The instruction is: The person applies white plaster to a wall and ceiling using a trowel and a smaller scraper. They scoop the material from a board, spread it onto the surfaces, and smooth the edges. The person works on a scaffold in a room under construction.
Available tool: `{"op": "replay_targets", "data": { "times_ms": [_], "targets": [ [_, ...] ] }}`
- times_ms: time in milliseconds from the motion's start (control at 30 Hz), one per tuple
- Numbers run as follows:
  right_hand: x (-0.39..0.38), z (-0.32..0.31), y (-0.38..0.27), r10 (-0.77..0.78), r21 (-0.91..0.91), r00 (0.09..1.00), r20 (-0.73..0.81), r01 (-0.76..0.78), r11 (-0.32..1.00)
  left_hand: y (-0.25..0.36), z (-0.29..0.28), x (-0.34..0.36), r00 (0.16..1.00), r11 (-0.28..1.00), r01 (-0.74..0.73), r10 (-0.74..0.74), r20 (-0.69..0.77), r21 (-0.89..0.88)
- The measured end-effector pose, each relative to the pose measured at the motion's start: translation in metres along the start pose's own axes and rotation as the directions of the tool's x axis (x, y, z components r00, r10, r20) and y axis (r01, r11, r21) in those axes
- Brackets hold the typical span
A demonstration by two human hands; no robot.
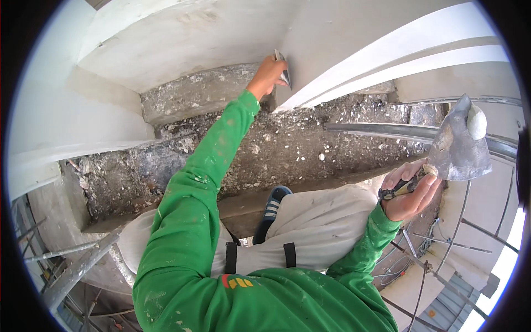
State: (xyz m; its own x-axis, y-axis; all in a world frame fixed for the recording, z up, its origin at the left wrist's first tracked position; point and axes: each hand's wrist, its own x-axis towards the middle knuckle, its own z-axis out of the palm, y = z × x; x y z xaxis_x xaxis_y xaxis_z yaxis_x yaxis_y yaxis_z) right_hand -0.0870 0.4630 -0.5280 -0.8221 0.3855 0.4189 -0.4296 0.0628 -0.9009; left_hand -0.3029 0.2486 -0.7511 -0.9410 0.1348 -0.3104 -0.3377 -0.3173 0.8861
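Working at a pale wall (332, 33), seemingly mostly smoothed — leaving the band (193, 94) below rough; gripping a broad trowel (454, 146) in the right hand (412, 195), pinching with the left hand (268, 76) a small blade (285, 74) by the wall's corner — carrying unspent white paste (477, 122) on the trowel.

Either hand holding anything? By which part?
Right hand: broad trowel, by its handle. Left hand: small metal-bladed tool, exact grip hidden.

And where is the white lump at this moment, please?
In the head view, the white lump is toward the right side, on the broad trowel that the right hand holds.
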Motion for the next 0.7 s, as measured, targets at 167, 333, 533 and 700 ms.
{"op": "replay_targets", "data": {
  "times_ms": [167, 333, 533, 700],
  "targets": [
    [-0.002, 0.010, -0.001, 0.004, 0.052, 0.998, 0.064, -0.007, 0.999, 0.092, 0.030, -0.035, 0.985, 0.986, -0.161, 0.158, 0.070, 0.042],
    [-0.005, 0.015, -0.002, 0.000, 0.063, 0.997, 0.079, -0.005, 0.998, 0.185, 0.062, -0.073, 0.955, 0.951, -0.290, 0.279, 0.106, 0.111],
    [-0.008, 0.024, -0.007, 0.000, 0.066, 0.997, 0.073, -0.005, 0.998, 0.242, 0.074, -0.117, 0.790, 0.806, -0.591, 0.574, 0.215, 0.017],
    [-0.011, 0.018, -0.012, -0.050, 0.099, 0.996, 0.070, 0.043, 0.994, 0.168, -0.020, -0.076, 0.873, 0.872, -0.489, 0.488, 0.021, 0.031]
  ]
}}
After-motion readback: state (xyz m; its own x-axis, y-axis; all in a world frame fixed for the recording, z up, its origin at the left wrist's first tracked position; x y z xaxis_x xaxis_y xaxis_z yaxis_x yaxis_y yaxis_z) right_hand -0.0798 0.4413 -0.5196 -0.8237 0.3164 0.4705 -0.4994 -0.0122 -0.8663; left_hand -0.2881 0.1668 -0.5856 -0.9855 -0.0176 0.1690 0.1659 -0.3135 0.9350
